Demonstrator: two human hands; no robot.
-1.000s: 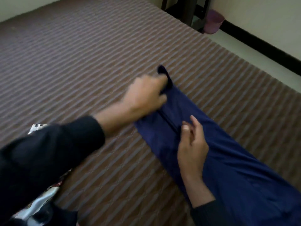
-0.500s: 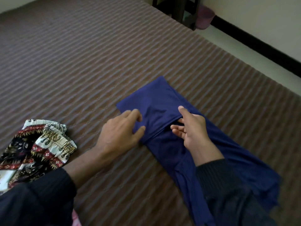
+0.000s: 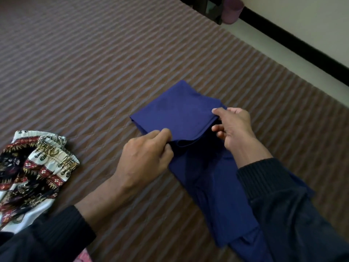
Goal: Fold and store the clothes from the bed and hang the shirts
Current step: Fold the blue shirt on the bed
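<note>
Blue garment (image 3: 190, 118) lies on the striped bedcover (image 3: 79, 69), a long narrow strip running from the middle of the bed toward my right side, its far end doubled back over itself into a flat square panel. My left hand (image 3: 145, 157) pinches the near left corner of that folded panel, thumb on top, fingers curled under the edge. My right hand (image 3: 234, 127) grips the near right corner, thumb above the cloth and fingers tucked beneath, lifting the edge slightly off the layer below. Both black sleeves (image 3: 294, 210) in view; the right forearm crosses over the lower run of the garment. Patterned cloth (image 3: 35, 167), white with red and dark bands, bunched at my left, well apart from the blue piece. Purple bin (image 3: 233, 11) on the floor beyond the bed's far corner.
</note>
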